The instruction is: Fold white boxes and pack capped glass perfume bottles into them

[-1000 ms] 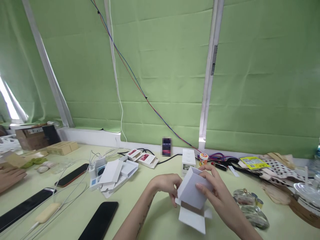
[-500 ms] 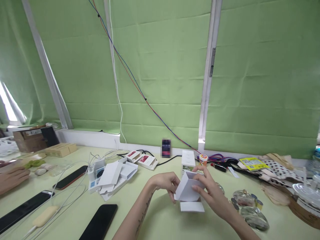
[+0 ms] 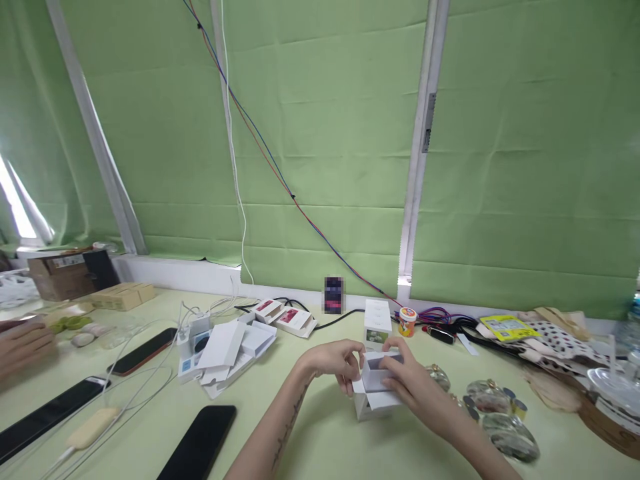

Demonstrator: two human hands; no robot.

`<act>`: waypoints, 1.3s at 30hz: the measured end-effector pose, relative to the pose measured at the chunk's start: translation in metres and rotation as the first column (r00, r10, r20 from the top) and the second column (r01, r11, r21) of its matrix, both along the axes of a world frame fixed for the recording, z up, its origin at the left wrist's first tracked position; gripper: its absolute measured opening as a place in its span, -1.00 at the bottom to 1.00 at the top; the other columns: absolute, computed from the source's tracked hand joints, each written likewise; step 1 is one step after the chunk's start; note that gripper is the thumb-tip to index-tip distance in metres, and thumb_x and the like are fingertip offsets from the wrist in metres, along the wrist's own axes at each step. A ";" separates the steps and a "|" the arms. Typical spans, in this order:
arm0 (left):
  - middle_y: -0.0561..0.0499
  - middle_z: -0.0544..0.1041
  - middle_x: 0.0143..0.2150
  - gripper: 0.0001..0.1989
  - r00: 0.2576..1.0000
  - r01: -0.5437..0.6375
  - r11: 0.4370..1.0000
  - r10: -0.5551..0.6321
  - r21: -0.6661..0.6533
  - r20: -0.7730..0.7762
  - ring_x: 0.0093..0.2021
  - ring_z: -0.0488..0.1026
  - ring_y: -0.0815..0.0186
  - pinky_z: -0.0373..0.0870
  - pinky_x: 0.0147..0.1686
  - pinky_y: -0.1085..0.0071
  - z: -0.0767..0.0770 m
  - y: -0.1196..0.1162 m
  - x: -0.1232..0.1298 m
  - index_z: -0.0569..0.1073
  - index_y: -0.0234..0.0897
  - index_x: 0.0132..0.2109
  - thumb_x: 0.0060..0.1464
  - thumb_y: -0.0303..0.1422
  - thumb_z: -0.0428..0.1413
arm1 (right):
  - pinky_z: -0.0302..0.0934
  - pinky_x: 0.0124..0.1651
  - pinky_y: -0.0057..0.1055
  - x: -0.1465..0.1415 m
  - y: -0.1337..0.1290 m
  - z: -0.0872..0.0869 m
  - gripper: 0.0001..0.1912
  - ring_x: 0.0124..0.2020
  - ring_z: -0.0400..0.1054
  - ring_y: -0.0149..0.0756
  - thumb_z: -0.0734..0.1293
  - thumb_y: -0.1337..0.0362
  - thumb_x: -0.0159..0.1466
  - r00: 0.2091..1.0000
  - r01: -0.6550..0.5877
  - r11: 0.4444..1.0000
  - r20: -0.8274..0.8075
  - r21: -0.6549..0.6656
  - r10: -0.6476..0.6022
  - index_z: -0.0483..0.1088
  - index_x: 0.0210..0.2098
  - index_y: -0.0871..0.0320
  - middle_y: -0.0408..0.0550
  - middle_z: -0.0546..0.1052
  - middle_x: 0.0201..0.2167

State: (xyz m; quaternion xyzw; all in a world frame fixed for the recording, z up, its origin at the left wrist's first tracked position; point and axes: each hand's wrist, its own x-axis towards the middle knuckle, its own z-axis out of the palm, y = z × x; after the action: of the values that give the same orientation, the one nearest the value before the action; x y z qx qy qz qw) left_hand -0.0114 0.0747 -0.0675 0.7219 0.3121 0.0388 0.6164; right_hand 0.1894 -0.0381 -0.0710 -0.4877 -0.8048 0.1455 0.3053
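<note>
A small white cardboard box (image 3: pixel 371 408) is in front of me with its top flap folded out towards me. Inside its opening sits a folded white card insert (image 3: pixel 376 380), partly sticking up. My left hand (image 3: pixel 337 365), fingers bent and pinching, grips the box's left upper edge. On the other side, my right hand (image 3: pixel 410 379) has its thumb and fingers closed on the insert at the right. My right fingers hide part of the opening. Just behind stands another white box (image 3: pixel 377 321) with a green picture on its front.
Opened white packaging (image 3: pixel 230 353) lies left of my arms, near a black phone (image 3: pixel 200 443). An orange-labelled tub (image 3: pixel 407 323) stands behind my right hand. Glass ornaments (image 3: pixel 507 435) are at the right. Another person's hand (image 3: pixel 25 350) rests at far left.
The white card piece has moved down and sits lower between my hands. The box's front side now shows beneath the flap. My right fingers have bent further in over it.
</note>
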 end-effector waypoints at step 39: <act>0.17 0.41 -0.61 -0.76 0.963 -0.213 0.928 0.253 0.307 -0.096 -0.66 0.40 0.39 0.38 -0.64 0.50 -0.019 -0.004 0.019 0.27 -0.26 -0.22 -0.11 -0.41 0.08 | 0.16 -0.15 -0.32 0.000 0.028 -0.035 -0.76 -0.12 0.33 -0.11 0.15 0.31 0.28 0.931 0.355 0.933 0.066 0.061 -0.359 0.46 -0.28 0.08 0.02 0.46 -0.20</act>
State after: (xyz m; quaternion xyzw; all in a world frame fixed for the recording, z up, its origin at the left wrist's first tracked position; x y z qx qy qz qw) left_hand 0.0076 0.0709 -0.0865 0.7643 0.4270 0.1091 0.4708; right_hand 0.1895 -0.0098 -0.1058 -0.6236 -0.7171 0.0493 0.3073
